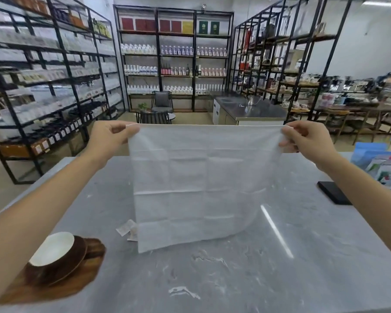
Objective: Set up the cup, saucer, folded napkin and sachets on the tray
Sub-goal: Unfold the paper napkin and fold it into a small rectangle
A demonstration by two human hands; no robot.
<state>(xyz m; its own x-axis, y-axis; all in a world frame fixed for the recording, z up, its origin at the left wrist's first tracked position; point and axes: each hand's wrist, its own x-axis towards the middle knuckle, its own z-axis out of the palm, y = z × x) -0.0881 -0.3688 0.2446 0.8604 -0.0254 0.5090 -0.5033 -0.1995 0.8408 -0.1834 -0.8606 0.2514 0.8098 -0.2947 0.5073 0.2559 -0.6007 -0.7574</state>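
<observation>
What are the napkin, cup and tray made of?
Napkin: thin white paper or nonwoven, semi-sheer, with fold creases. Cup: looks like glazed ceramic, glossy brown outside, white inside. Tray: wood, judging by its brown grain and matte finish.

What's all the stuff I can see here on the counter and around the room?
Napkin: one, white, unfolded, held up above the counter by its top corners.
Cup: one, brown outside, white inside, on the saucer.
Saucer: one, brown, on the tray.
Tray: one, wooden brown, near left of the counter.
Sachets: at least two, pale, on the counter, partly behind the napkin.
Counter: one, grey marble.
Flat black item: one, right side of the counter.
Colourful packets: several, blue and pink, far right edge.
Shelving: black racks of bottles and boxes round the room.
Left hand: pinches the napkin's left corner.
Right hand: pinches its right corner.
</observation>
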